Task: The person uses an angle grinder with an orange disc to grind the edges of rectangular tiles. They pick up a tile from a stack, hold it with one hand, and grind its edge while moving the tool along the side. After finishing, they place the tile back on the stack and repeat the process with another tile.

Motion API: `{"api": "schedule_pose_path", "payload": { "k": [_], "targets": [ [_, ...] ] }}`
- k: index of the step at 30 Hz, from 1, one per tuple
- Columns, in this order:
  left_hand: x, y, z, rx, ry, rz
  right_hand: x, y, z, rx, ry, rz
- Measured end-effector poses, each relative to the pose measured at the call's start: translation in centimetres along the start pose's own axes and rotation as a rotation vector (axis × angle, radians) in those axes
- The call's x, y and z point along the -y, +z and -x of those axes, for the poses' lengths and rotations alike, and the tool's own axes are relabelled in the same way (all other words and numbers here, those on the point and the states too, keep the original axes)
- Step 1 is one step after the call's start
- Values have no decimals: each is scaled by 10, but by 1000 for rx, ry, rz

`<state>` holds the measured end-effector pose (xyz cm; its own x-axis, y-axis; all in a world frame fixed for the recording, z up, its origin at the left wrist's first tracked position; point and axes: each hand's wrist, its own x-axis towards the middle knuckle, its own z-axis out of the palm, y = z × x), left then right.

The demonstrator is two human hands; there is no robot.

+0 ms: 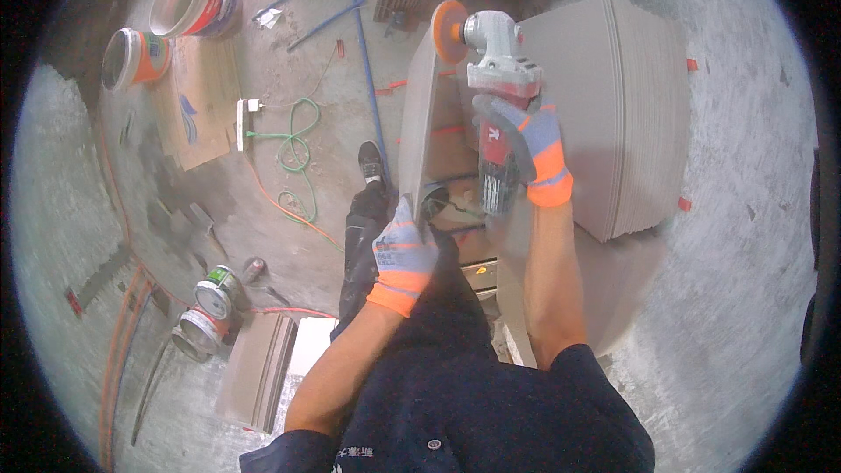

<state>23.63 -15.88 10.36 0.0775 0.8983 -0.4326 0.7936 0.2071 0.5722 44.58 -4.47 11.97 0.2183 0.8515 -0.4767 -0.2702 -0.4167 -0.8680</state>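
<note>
Both of my hands wear grey gloves with orange cuffs. My right hand (525,138) is closed around the red body of an angle grinder (496,72), whose head points away from me. Its orange disc (450,31) lies at the far upper edge of a grey tile (417,118); whether it touches the edge or spins, I cannot tell. The tile stands on its side, seen nearly edge-on. My left hand (404,246) grips its near end. To the right of the grinder is a large stack of tiles (617,118).
Left, a power strip (241,125) with a green cord (295,151) lies on the concrete floor. Buckets (190,3) stand by flattened cardboard (197,98). Blue pipes (364,59) run along the floor. Cut tiles (256,368) and small tubs (217,292) sit at lower left.
</note>
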Motion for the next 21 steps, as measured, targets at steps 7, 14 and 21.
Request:
{"api": "schedule_pose_path", "payload": {
  "k": [7,14,21],
  "targets": [
    [2,0,3,-50,50,8,-22,-5,18,46,-86,22],
    [4,4,2,-83,87,-10,-56,-4,67,-30,-65,185],
    [2,3,2,-13,29,-22,-61,5,108,-51,-74,197]
  ]
}}
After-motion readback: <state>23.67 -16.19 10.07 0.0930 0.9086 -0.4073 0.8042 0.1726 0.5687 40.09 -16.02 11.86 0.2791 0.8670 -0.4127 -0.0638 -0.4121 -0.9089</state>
